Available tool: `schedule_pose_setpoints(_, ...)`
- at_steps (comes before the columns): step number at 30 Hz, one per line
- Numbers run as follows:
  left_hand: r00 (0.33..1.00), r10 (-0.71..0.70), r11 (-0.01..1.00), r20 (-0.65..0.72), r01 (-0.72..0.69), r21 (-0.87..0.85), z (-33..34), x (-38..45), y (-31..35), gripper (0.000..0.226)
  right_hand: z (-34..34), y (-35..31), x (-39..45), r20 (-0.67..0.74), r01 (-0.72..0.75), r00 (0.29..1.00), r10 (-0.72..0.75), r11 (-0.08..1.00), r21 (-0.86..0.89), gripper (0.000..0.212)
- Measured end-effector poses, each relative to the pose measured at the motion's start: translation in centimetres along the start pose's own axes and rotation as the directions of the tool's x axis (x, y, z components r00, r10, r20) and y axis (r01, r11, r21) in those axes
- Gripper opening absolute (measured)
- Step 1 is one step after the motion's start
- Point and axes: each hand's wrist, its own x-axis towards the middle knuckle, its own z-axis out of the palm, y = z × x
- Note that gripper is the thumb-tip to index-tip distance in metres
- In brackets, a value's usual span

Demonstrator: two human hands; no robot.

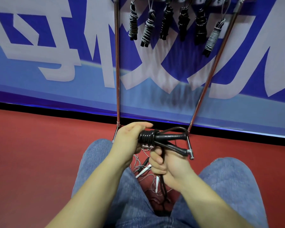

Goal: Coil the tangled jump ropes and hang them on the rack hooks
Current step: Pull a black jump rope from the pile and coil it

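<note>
Tangled grey jump ropes [143,168] with white handles lie on the red floor [39,137] beside the rack's feet [190,151].

A black jump rope [156,139] lies half-coiled, cord wound in tight turns around its two handles. Six coiled ropes [148,28] hang from the rack [117,63]. Tangled grey ropes [143,168] lie on the floor.

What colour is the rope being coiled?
Black: the rope, its coils and both handles. Only the head view shows it.

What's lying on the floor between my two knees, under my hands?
In the head view, a tangle of thin grey ropes with white handles lies there on the red floor.
</note>
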Motion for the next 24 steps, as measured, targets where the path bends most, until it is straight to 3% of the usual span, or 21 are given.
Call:
schedule_pose_setpoints(3,0.992,0.044,0.996,-0.121,-0.034,0.083,-0.5,0.2,-0.7,0.034,0.4,1.2,0.6,-0.173,0.043,0.981,-0.089,0.967,-0.251,0.038)
schedule_pose_setpoints(6,0.967,0.153,0.971,-0.203,-0.108,0.214,-1.0,0.7,-1.1,0.036,0.3,1.5,0.3,-0.189,0.042,0.968,-0.165,0.848,-0.529,0.041)
schedule_pose_setpoints(8,0.947,0.225,0.953,-0.228,-0.165,0.253,-1.1,0.9,-0.9,0.036,0.1,1.1,0.0,-0.131,0.086,0.961,-0.244,0.711,-0.698,0.045)
schedule_pose_setpoints(11,0.914,0.309,0.922,-0.264,-0.219,0.32,-1.5,1.4,-0.3,0.028,0.1,0.1,-1.1,0.06,0.206,0.928,-0.369,0.372,-0.905,0.041)
schedule_pose_setpoints(15,0.933,0.271,0.872,-0.238,-0.133,0.471,-2.6,1.9,-0.9,0.019,0.2,-1.2,-2.0,0.259,0.32,0.867,-0.425,0.077,-0.944,0.025)
schedule_pose_setpoints(18,0.974,0.209,0.812,-0.091,-0.121,0.571,-2.8,2.0,-1.1,0.019,-0.4,-3.1,-1.6,0.35,0.348,0.768,-0.536,-0.109,-0.931,0.018)
schedule_pose_setpoints(21,0.98,0.15,0.814,0.129,-0.197,0.546,-3.1,1.9,0.0,0.019,-1.6,-5.0,-1.3,0.354,0.351,0.726,-0.589,-0.125,-0.928,0.018)
schedule_pose_setpoints(24,0.947,0.112,0.845,0.301,-0.25,0.472,-3.1,1.5,1.4,0.027,-2.3,-6.1,-1.2,0.271,0.305,0.853,-0.447,0.006,-0.952,0.023)
